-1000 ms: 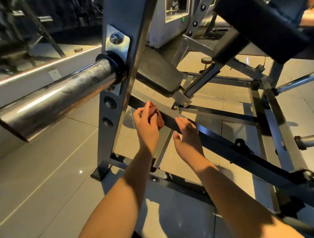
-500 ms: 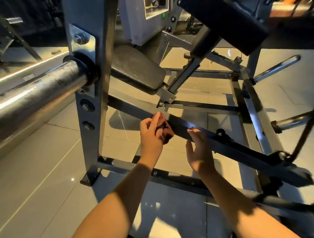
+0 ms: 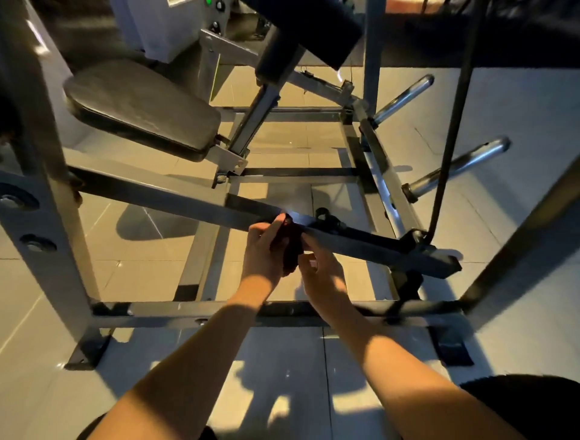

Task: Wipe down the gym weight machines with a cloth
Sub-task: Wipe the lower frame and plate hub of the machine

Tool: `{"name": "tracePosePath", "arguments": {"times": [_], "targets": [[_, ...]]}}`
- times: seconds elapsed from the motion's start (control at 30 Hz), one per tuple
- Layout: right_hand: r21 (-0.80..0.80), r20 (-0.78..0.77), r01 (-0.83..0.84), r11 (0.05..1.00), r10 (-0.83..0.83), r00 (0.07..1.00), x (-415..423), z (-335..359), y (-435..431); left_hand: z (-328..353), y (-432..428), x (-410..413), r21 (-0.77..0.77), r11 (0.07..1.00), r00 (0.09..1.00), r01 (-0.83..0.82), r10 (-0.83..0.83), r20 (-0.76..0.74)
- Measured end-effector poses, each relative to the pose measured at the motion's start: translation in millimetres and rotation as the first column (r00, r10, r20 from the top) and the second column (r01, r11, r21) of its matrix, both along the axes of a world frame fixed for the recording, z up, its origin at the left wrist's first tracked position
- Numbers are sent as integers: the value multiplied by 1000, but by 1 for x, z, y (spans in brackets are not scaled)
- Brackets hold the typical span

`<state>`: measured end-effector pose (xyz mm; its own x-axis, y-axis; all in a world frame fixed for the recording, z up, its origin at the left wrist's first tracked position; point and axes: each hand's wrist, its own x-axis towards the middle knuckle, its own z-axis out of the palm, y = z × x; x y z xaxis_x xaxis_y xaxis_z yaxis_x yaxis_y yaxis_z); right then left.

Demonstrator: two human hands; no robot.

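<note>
Tiled gym floor (image 3: 518, 103) in warm, low light.
Its large, pale, glossy tiles (image 3: 44, 314) with thin grout lines catch amber light and carry hard-edged shadows; a white cabinet (image 3: 157, 28) with a small green lamp (image 3: 207, 2) stands at the far side, and a dark strip (image 3: 518, 40) runs behind.

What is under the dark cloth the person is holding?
The cloth, gripped by the left hand, lies against the sloping frame bar. The stretch of bar beneath it is covered, so its surface cannot be seen.

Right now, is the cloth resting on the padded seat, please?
No, the left hand holds the cloth against the slanted bar.
</note>
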<state>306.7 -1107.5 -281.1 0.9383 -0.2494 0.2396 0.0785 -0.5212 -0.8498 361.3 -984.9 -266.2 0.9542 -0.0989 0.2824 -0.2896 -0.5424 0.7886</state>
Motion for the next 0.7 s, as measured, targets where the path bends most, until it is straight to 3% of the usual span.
{"name": "tracePosePath", "arguments": {"times": [0.13, 0.27, 0.37, 0.53, 0.63, 0.7], "targets": [[-38, 88, -78, 996, 81, 993, -1, 2, 25, 8, 11, -21, -269, 960, 991, -76, 43, -128], [-147, 142, -155, 977, 176, 974, -4, -8, 39, 8, 19, -45, -594, 787, 929, -168, -75, -363], [-206, 133, -116, 972, 145, 980, -7, -12, 42, 8, 21, -56, -589, 773, 888, -236, -75, -454], [-252, 253, -60, 966, 126, 959, 11, -5, 37, 10, 29, -50, -403, 876, 896, -266, 70, -439], [-297, 356, 25, 954, 87, 930, 33, 15, 36, 3, 33, -38, -285, 934, 960, -215, 149, -235], [-368, 298, -21, 929, 139, 944, 48, 23, 39, -7, 28, -33, -238, 956, 979, -172, 141, -145]]}}
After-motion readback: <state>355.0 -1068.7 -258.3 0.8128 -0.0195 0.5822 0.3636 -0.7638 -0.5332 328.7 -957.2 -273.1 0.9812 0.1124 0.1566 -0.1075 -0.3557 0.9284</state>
